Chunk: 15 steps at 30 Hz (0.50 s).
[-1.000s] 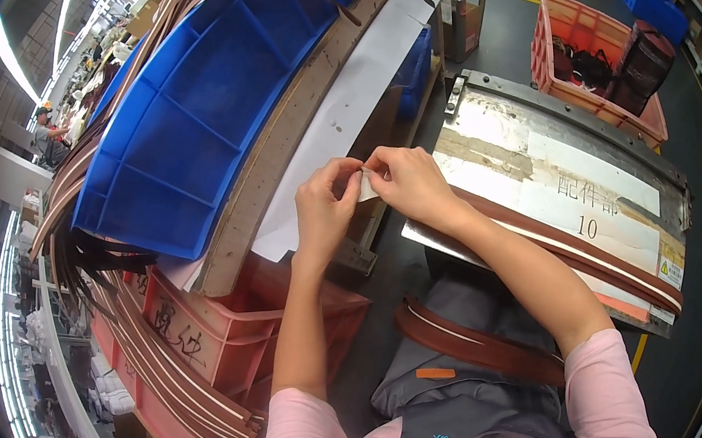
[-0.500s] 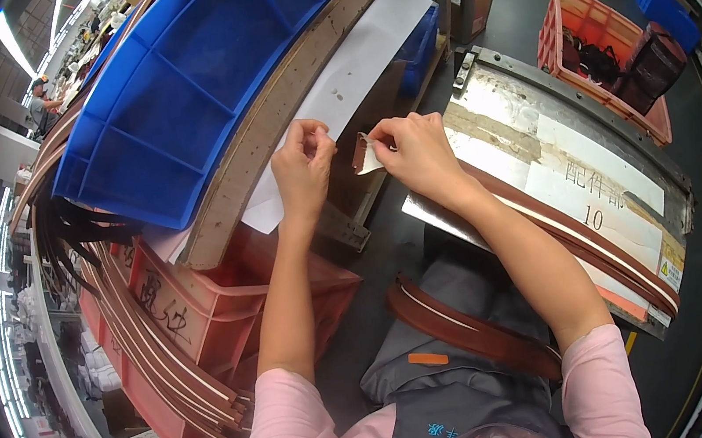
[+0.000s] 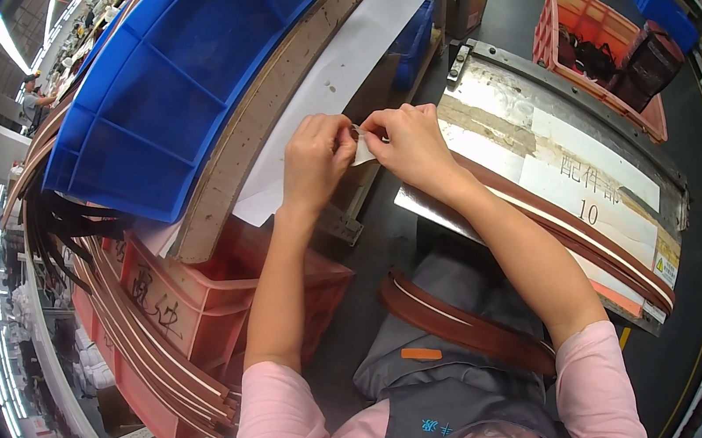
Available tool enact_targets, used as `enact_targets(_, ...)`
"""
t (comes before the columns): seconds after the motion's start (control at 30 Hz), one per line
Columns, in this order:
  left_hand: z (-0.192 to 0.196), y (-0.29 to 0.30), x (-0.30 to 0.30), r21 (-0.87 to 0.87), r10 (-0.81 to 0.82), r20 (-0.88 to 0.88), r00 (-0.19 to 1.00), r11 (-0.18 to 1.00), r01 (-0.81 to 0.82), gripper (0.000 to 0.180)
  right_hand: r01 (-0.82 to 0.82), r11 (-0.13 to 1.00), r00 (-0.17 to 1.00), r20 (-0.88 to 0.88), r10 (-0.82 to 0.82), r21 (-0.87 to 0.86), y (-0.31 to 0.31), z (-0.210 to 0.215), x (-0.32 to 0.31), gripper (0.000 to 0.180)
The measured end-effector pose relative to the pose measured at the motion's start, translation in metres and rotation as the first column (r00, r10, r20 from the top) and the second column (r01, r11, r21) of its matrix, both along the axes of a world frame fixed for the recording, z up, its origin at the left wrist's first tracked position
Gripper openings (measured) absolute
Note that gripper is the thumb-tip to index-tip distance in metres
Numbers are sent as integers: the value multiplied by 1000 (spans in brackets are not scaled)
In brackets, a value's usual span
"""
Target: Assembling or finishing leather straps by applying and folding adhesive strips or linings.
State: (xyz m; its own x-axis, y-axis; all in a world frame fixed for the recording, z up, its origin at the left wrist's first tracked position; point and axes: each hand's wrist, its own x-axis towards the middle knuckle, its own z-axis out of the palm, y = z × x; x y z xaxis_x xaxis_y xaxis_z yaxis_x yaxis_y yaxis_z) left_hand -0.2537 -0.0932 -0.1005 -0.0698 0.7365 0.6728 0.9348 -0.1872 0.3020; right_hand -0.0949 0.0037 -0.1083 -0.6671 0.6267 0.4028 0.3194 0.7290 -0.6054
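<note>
Just left of the bench (image 3: 476, 94), in mid-air, is the piece (image 3: 362, 154), betw. both hands. R hand (image 3: 412, 140) pinches its right edge, thumb vs. fingertips; L hand (image 3: 314, 157) looks pinched on its left edge too, tho exact grip's part hidden. To do this well, prob. best: keep pinches small & near the edges, tension even, work slow w/ thumbs so it doesn't crease or tear. Piece looks small, thin, off-white; the rest is behind fingers. Brown strips (image 3: 613, 257) w/ pale lines lie on the bench.
</note>
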Motion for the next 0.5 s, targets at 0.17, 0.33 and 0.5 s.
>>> enact_targets(0.17, -3, -14, -3, -2, 215, 288, 933, 975, -224, 7, 7, 1000, 1000, -24, -7, -2, -1, -1, 2, 17)
enact_targets(0.33, -41, -56, 14, -88, 308, 557, 771, 945, -314, 20, 95, 973, 941, -339, -18, 210, -1, 12, 5, 16)
enact_targets(0.5, -124, -159, 29, -648, 628, 371, 684, 703, -293, 34, -184, 977, 975, -109, 195, 107, -84, 80, 101, 18)
